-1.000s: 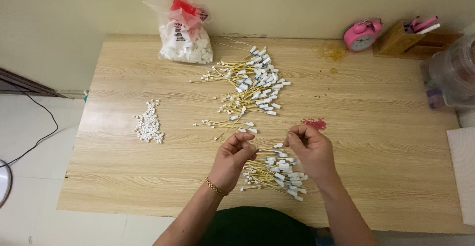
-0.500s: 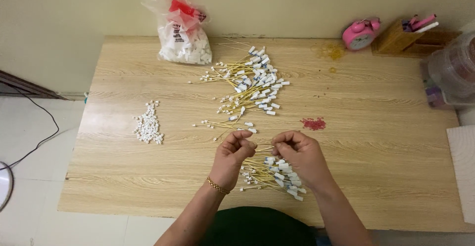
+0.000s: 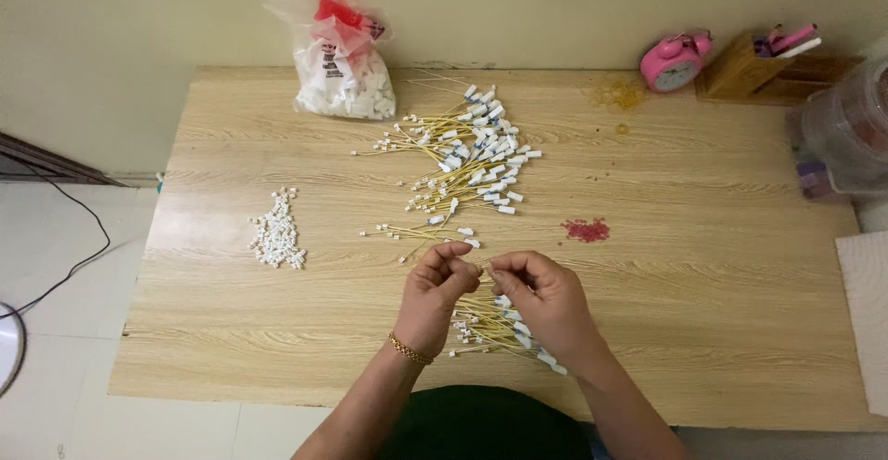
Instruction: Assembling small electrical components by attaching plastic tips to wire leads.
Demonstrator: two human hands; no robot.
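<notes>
A thin yellow wire is pinched between the fingertips of the left hand and the right hand, just above the near middle of the desk. Both hands are closed on it, fingers curled, and they almost touch each other. A gold bracelet is worn on the left wrist. Directly beneath the hands, a small pile of yellow wires with white ends is spread on the desk. A few loose wires lie just beyond the hands, and a much larger heap of wires is fanned out further back.

A clear plastic bag, knotted with red at the top, is filled with small white pieces and stands at the far edge. A cluster of white pieces is laid out to the left, and a small red patch of beads to the right. A pink alarm clock, a wooden holder with pens in it and a clear plastic container are set at the far right. The desk is of light wood, against a pale wall, with a tiled floor and a black cable at the left.
</notes>
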